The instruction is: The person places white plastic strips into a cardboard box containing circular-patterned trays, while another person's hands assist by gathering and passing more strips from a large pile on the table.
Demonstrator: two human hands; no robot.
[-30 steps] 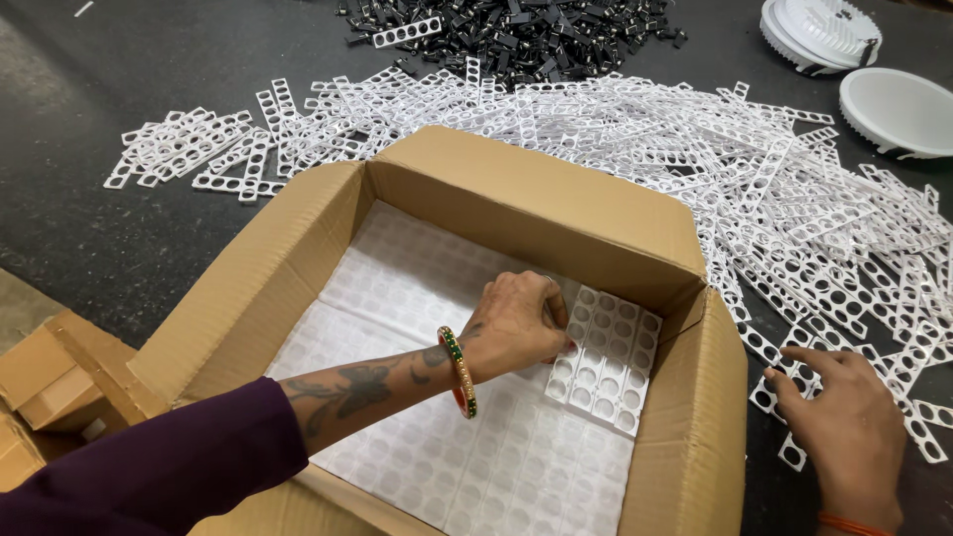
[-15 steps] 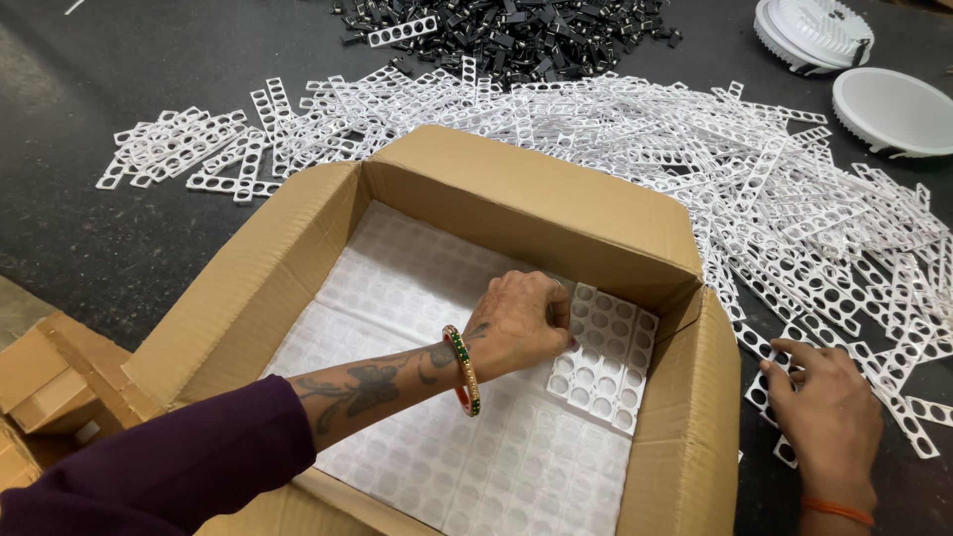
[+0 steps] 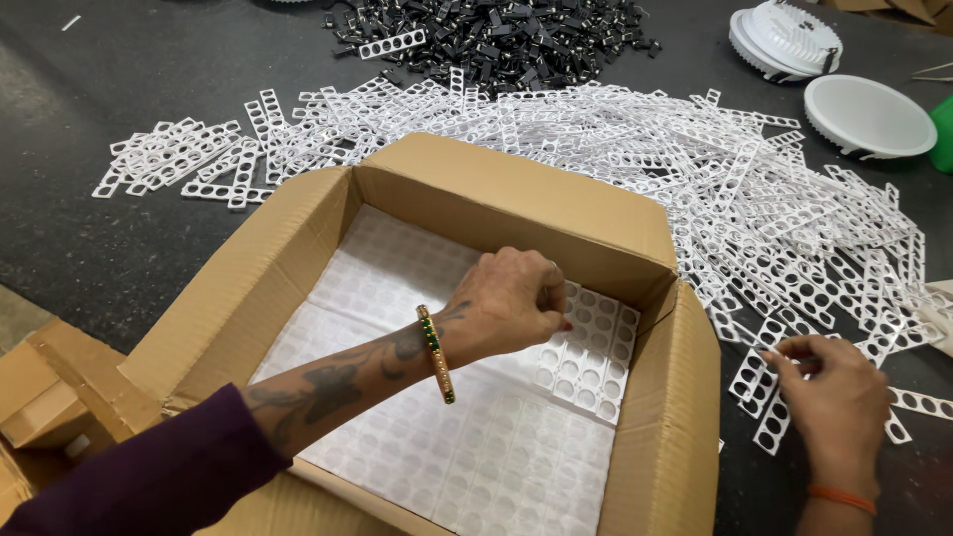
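Head cam: left hand (image 3: 511, 303) is pinched on a white holed strip (image 3: 586, 347) inside the cardboard box (image 3: 238, 298), right hand (image 3: 829, 397) grips another strip (image 3: 764, 392) on the table w/ fingertips; prob light, bendy plastic, so hold by the edges.

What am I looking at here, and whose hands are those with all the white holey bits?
The picture comes from a camera worn on a person's head, looking down at that person's own two hands. The left hand reaches into an open cardboard box and rests on white holed strips laid flat on top of white sheets. The right hand pinches a white strip outside the box. A big heap of loose white strips covers the dark table. Farther back lie a pile of black parts and round white housings.
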